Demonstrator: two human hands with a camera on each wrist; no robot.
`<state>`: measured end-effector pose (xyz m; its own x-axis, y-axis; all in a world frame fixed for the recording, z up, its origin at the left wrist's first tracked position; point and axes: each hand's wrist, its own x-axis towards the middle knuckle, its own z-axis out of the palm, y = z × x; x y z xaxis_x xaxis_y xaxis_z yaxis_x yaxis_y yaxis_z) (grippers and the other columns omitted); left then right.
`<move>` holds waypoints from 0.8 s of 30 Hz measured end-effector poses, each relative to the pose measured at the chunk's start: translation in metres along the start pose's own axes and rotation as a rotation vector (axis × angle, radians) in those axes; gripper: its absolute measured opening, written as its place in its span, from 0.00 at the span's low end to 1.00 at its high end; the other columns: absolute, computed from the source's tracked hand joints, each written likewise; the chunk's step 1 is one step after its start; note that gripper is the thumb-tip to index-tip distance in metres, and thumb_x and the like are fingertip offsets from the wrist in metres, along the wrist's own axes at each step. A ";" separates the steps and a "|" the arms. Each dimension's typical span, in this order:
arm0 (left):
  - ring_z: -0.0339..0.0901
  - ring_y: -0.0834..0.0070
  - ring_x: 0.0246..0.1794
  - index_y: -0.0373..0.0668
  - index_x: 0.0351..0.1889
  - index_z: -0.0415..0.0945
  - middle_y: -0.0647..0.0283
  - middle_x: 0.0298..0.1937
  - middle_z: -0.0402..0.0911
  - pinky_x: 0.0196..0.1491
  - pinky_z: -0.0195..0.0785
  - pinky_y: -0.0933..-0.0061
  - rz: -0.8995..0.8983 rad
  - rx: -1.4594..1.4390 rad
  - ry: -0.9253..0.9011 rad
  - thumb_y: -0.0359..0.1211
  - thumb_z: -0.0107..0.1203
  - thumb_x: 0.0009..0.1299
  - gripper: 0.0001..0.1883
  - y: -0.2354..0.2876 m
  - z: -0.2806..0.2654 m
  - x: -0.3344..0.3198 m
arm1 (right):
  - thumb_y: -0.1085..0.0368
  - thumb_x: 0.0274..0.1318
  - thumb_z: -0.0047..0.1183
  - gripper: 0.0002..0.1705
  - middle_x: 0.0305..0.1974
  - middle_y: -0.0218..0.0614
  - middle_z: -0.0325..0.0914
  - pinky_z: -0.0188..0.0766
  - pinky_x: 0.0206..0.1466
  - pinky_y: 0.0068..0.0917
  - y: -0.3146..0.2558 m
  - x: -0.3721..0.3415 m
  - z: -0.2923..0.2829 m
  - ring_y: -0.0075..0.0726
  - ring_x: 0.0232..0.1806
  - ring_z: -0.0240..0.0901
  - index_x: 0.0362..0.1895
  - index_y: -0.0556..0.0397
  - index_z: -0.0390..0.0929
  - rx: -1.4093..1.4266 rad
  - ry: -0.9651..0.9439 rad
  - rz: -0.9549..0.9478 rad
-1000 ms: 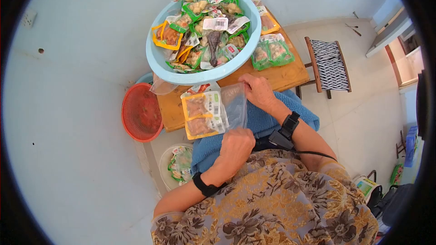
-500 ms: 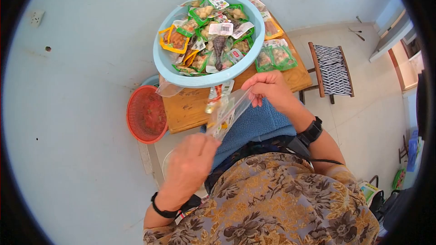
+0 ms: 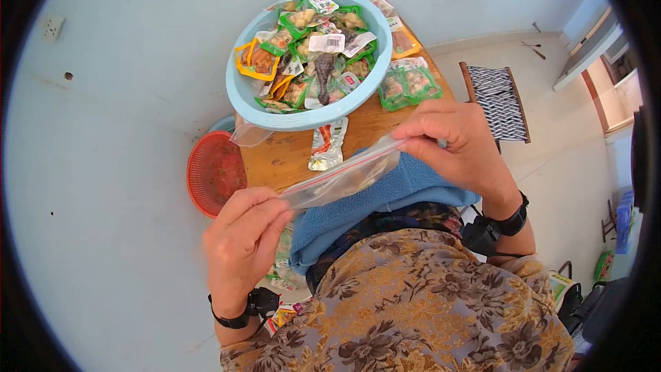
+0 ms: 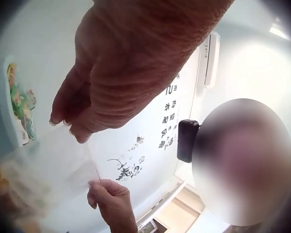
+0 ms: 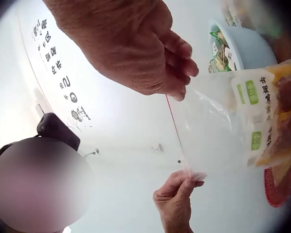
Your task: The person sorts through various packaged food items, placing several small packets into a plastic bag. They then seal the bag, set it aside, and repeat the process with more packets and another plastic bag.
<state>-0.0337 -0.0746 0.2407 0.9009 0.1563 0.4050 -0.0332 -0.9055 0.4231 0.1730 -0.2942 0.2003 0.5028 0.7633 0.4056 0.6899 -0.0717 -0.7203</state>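
Left hand, right hand – wider apart now; both pinch bag.

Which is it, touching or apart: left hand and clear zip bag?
Touching: the head view shows the left hand pinching one end of the clear zip bag.

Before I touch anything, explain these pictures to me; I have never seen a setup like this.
There is no robot here, only a person's two bare hands. The wide picture comes from a camera worn on the head, looking down; the other two come from cameras worn on the wrists. The left hand and the right hand pinch opposite ends of the red-lined edge of a clear bag. The right wrist view shows yellow-edged packaging inside it. On the wooden table stands a light blue basin heaped with sealed food packets, and more packets lie beside it.
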 end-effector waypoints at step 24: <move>0.74 0.53 0.62 0.40 0.43 0.78 0.55 0.58 0.78 0.62 0.67 0.56 0.067 -0.002 -0.028 0.35 0.74 0.50 0.24 0.004 0.067 0.014 | 0.67 0.55 0.63 0.09 0.27 0.36 0.78 0.69 0.31 0.30 0.026 -0.014 0.031 0.37 0.28 0.76 0.30 0.56 0.76 0.205 0.049 0.095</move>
<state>0.0082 -0.1020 0.1939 0.9082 0.0842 0.4100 -0.0948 -0.9128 0.3974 0.1679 -0.2875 0.1583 0.5887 0.7267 0.3539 0.5206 -0.0059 -0.8538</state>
